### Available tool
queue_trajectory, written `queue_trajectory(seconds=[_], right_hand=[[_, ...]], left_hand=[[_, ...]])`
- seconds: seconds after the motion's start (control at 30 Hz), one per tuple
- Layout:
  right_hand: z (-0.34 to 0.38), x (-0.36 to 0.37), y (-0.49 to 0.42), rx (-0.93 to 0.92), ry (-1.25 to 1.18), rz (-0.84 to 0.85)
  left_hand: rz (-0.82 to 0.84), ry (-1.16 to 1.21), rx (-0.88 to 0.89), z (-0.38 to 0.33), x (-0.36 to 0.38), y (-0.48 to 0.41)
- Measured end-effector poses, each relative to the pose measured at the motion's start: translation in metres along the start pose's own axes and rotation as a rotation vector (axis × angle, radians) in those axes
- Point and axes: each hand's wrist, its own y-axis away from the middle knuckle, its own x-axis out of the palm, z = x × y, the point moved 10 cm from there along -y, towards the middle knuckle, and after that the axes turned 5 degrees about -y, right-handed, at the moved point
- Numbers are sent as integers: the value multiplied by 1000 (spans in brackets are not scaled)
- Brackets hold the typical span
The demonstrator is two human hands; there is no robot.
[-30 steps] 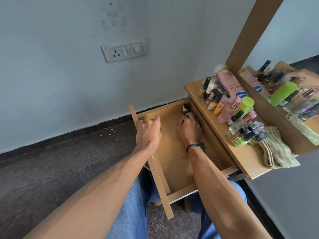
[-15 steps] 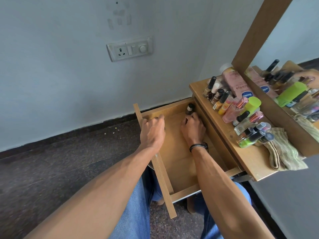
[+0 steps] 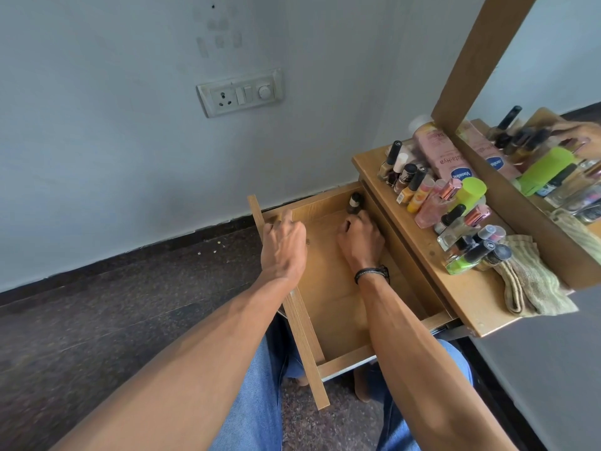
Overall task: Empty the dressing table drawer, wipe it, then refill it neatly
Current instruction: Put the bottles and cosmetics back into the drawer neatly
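The wooden drawer (image 3: 328,297) is pulled out over my lap, its floor mostly bare. One small dark-capped bottle (image 3: 355,202) stands in its far right corner. My right hand (image 3: 361,244) is inside the drawer just in front of that bottle. Its fingers are curled around a small dark item (image 3: 350,220) that is mostly hidden. My left hand (image 3: 283,249) grips the top edge of the drawer front panel (image 3: 305,340) near its far end.
The dressing table top (image 3: 455,288) at right carries several nail polish bottles (image 3: 406,177), a pink lotion bottle (image 3: 439,154), a green-capped bottle (image 3: 468,193) and a folded cloth (image 3: 533,281). A mirror (image 3: 559,164) stands behind them. The wall socket (image 3: 239,94) and dark floor (image 3: 97,320) lie left.
The view has drifted a little; both hands stay almost where they were, the right one still at the far right corner beside the standing bottle.
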Motion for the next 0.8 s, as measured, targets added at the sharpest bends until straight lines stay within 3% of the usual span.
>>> queue_trajectory(seconds=[0.3,0.47,0.63,0.8], right_hand=[[2,0,0,-11,-8,36],[6,3,2,-42,-21,47],[58,33,24,-365,-300,360],[76,50,43,-453,-249,488]], left_hand=[[26,-77,-8,1,-6,5],[-43,-28,34,-2,-10,5],[-233,222,-24,16,-25,4],[-435,546,-240,50,-38,16]])
